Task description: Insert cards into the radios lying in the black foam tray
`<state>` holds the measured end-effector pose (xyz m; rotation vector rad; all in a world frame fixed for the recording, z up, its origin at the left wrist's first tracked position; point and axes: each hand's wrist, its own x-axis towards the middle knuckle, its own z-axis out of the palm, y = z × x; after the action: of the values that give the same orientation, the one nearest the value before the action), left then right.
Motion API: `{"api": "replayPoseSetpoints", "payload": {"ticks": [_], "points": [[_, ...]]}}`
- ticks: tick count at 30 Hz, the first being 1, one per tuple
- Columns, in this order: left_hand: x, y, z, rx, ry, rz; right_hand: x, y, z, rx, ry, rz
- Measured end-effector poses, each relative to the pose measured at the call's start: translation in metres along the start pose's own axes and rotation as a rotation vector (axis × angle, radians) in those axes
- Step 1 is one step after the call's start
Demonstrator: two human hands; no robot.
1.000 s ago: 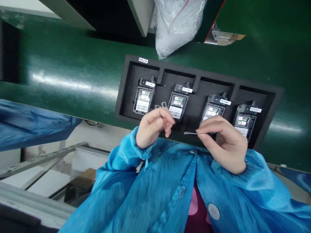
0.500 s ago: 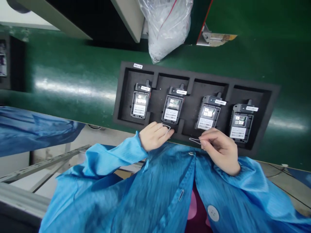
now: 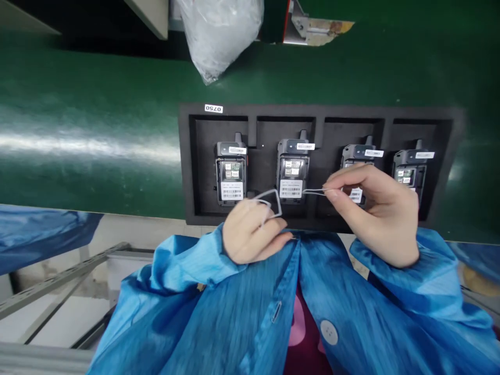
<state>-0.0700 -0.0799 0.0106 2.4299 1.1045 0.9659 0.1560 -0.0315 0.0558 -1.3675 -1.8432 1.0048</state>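
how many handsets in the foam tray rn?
4, one per pocket of the foam tray: far-left handset, second handset, third handset partly behind the right hand, fourth handset at the right end. None appear hidden.

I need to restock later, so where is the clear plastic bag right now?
In the head view the clear plastic bag lies at the top, left of centre, on the green table, just beyond the black tray.
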Motion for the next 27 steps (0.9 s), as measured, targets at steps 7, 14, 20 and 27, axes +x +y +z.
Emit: {"api": "replayPoseSetpoints", "payload": {"ticks": [7, 14, 20, 27], "points": [[0.012, -0.021, -0.008, 0.205, -0.123, -0.114, 0.026, 0.029, 0.036, -0.316, 0.055, -0.05], [0.021, -0.023, 0.006, 0.343, -0.229, -0.127, 0.028, 0.038, 0.044, -0.444, 0.102, -0.063], [0.02, -0.025, 0.005, 0.371, -0.237, -0.139, 0.028, 0.035, 0.042, -0.411, 0.093, -0.04], [0.021, -0.025, 0.006, 0.356, -0.285, -0.166, 0.028, 0.032, 0.04, -0.483, 0.016, -0.044]]}}
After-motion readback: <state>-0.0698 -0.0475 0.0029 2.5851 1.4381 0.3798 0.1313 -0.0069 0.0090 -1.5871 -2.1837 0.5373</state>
